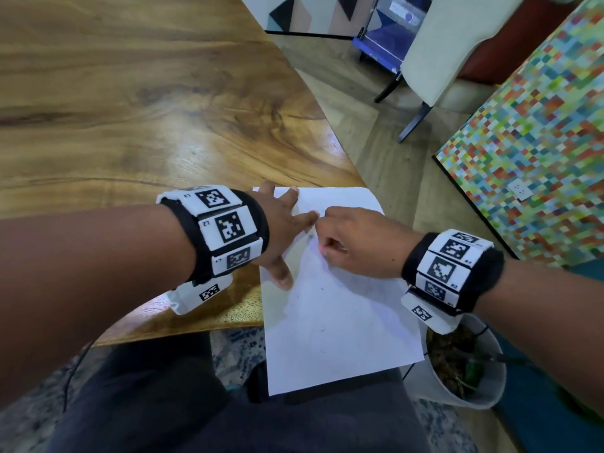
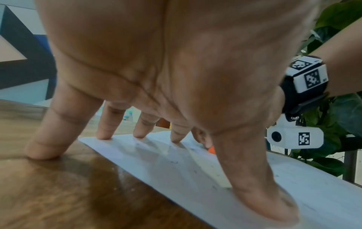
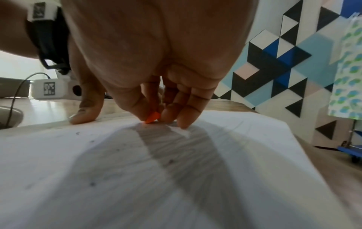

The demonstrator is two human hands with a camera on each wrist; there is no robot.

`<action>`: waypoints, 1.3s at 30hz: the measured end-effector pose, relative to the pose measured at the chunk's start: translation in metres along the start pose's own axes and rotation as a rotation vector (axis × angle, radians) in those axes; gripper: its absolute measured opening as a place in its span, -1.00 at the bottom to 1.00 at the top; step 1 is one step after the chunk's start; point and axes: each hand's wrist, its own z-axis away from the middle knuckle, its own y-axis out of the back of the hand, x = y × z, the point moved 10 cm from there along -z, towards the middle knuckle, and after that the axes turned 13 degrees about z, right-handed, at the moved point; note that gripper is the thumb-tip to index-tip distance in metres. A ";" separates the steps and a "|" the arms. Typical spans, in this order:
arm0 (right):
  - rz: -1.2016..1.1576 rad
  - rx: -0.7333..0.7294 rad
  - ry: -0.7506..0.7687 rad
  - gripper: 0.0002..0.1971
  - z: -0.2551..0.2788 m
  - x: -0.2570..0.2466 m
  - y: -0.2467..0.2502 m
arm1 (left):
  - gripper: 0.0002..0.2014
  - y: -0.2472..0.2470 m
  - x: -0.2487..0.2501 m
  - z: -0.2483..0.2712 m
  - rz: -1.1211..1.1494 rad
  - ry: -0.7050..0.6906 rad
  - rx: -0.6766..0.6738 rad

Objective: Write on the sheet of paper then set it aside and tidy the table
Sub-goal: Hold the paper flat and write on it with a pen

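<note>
My left hand presses spread, straight fingers on the sheet; my right hand, at its 3 o'clock, pinches an orange-tipped pen.

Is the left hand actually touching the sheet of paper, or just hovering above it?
Touching. The left wrist view shows the left hand spread, several fingertips and the thumb planted on the sheet of paper; the little finger rests on the wooden table instead.

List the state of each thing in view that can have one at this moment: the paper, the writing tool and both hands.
Sheet of paper: flat, partly overhanging the table edge, faint marks on it.
Orange writing tool: tip on the paper; type unclear.
Left hand: fingers spread, pressing the paper down.
Right hand: pinches the writing tool.
Plant pot: upright on the floor.
</note>
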 end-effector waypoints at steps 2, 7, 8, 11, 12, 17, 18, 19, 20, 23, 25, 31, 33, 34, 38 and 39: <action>0.014 0.010 -0.047 -0.88 -0.004 0.013 0.002 | 0.26 0.002 0.001 0.000 -0.008 -0.007 0.007; 0.024 0.059 -0.256 -0.89 -0.019 0.062 0.010 | 0.27 0.002 0.001 -0.001 -0.024 -0.010 0.017; 0.025 0.062 -0.271 -0.89 -0.020 0.062 0.010 | 0.27 0.003 0.002 -0.001 -0.029 -0.011 0.022; 0.026 0.082 -0.247 -0.89 -0.013 0.050 0.008 | 0.27 0.004 0.002 -0.001 -0.025 -0.008 0.026; 0.030 0.081 -0.218 -0.89 -0.010 0.043 0.007 | 0.27 0.004 0.001 -0.001 -0.022 -0.005 0.026; -0.001 0.048 -0.059 -0.88 0.003 0.011 -0.002 | 0.26 0.003 -0.001 -0.001 0.012 -0.010 0.036; 0.002 0.049 -0.069 -0.88 0.001 0.014 -0.002 | 0.25 0.003 -0.001 -0.002 0.015 -0.012 0.036; 0.003 0.051 -0.100 -0.88 -0.003 0.022 -0.001 | 0.24 0.003 -0.001 -0.002 0.014 -0.013 0.034; 0.002 0.061 -0.143 -0.89 -0.007 0.033 0.000 | 0.24 0.004 -0.001 -0.003 0.011 -0.015 0.031; -0.018 0.102 -0.269 -0.87 -0.016 0.065 0.007 | 0.25 0.004 0.000 -0.004 0.009 -0.021 0.030; -0.012 0.098 -0.290 -0.87 -0.015 0.068 0.008 | 0.25 0.004 -0.001 -0.004 0.012 -0.020 0.033; -0.001 0.057 -0.064 -0.85 0.018 0.010 -0.004 | 0.25 0.006 0.000 -0.004 0.011 0.001 0.028; -0.001 0.052 -0.050 -0.86 0.022 0.006 -0.005 | 0.25 0.006 0.002 -0.004 -0.002 0.010 0.023; 0.003 0.064 -0.072 -0.87 0.019 0.013 -0.004 | 0.25 0.006 0.004 -0.005 -0.006 0.014 0.020; 0.000 0.122 -0.274 -0.89 -0.004 0.059 0.006 | 0.26 0.007 0.005 -0.005 -0.017 0.022 0.013; -0.003 0.130 -0.307 -0.90 -0.006 0.065 0.007 | 0.26 0.007 0.005 -0.005 -0.015 0.022 0.011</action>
